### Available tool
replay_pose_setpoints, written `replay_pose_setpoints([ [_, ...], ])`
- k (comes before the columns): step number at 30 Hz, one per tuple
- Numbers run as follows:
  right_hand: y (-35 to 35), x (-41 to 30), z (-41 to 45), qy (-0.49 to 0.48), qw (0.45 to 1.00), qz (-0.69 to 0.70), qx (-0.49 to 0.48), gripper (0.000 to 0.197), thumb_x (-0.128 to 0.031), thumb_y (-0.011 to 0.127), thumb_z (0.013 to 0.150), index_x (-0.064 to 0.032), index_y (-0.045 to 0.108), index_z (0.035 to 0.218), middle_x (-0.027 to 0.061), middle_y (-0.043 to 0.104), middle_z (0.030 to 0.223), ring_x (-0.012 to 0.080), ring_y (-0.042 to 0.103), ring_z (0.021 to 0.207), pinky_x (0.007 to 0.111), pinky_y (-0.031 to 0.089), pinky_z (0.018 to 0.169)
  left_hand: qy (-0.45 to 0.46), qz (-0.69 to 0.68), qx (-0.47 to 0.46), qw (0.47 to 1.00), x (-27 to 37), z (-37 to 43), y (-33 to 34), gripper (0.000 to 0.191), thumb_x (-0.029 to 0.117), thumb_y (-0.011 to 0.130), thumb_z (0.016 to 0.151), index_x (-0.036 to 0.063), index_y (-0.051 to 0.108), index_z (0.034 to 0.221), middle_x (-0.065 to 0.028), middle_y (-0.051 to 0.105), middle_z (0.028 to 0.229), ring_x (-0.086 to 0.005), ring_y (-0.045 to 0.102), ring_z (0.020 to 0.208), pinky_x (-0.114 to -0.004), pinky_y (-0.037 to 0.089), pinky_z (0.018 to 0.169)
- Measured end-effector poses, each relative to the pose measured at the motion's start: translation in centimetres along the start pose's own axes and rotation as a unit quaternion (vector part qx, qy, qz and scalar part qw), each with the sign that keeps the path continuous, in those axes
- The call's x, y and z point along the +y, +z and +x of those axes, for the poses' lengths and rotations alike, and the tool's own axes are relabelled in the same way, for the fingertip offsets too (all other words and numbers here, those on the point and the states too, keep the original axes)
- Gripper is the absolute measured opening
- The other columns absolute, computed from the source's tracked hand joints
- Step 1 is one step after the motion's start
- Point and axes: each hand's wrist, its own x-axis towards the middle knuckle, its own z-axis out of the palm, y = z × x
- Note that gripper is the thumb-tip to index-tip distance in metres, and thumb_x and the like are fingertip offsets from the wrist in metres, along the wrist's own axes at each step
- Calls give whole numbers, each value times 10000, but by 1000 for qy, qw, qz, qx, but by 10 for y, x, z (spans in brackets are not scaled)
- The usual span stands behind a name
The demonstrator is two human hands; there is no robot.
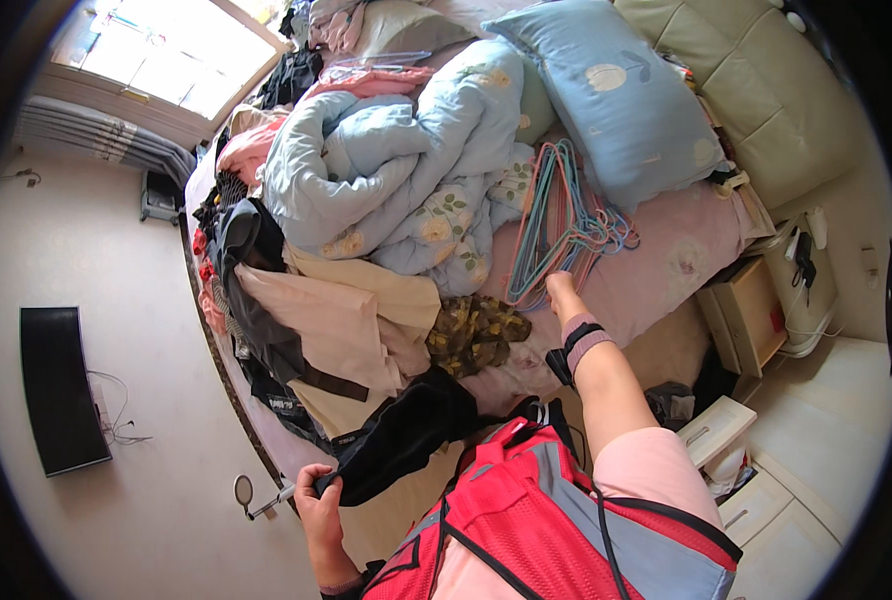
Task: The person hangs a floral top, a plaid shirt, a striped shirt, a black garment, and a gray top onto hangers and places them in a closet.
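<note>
In my left hand [321, 504] is the end of a black garment [408, 424], pinched between thumb and fingers at the lower left. The garment stretches up to the right, onto the near edge of the bed [641, 277]. My right hand [562, 291] reaches to the near end of a pile of blue, green and pink clothes hangers [582, 229] on the bed. Its fingers are hidden from view, so I cannot tell whether they grip a hanger. A dark camouflage-like patterned cloth [476, 334] lies left of this hand.
A rumpled light blue floral quilt [386, 165] and a blue pillow [618, 97] cover the far part of the bed. Pale and dark clothes [318, 307] are heaped on its left. At right stands a nightstand with an open drawer [750, 315]; another drawer [716, 427] juts out nearer me.
</note>
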Motion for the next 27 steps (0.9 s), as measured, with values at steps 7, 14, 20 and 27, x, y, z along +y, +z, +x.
replay_pose_setpoints([
  [7, 18, -13, 3, 38, 997, -7, -59, 427, -37, 445, 878, 22, 537, 1291, 216, 542, 1335, 396, 521, 1222, 459, 449, 913, -46, 25, 14, 999, -1, -9, 0, 173, -35, 620, 803, 40, 581, 954, 28, 511, 866, -60, 470, 782, -198, 382, 704],
  [14, 32, -7, -3, 31, 993, 38, -104, 407, -64, 558, 872, 12, 560, 1272, 177, 607, 1230, 316, 575, 1108, 402, 460, 859, -90, 32, 17, 995, -7, -20, -2, 182, -34, 615, 811, 40, 585, 974, 31, 508, 889, -60, 476, 810, -198, 383, 731],
  [20, 21, 12, 26, -100, 975, 185, -69, 272, -91, 629, 859, 5, 593, 1111, 137, 633, 1035, 249, 633, 778, 391, 492, 662, -45, 29, 9, 999, -5, -9, 1, 193, -32, 657, 805, 38, 593, 973, 35, 517, 848, -49, 471, 748, -189, 391, 666],
  [27, 2, -36, -30, -27, 953, 273, 127, 110, -122, 580, 908, -42, 580, 983, 104, 617, 723, 213, 612, 620, 362, 465, 498, 22, 13, -21, 999, -16, 3, -11, 187, -25, 659, 807, 33, 602, 975, 29, 540, 856, -55, 480, 762, -195, 400, 676],
])
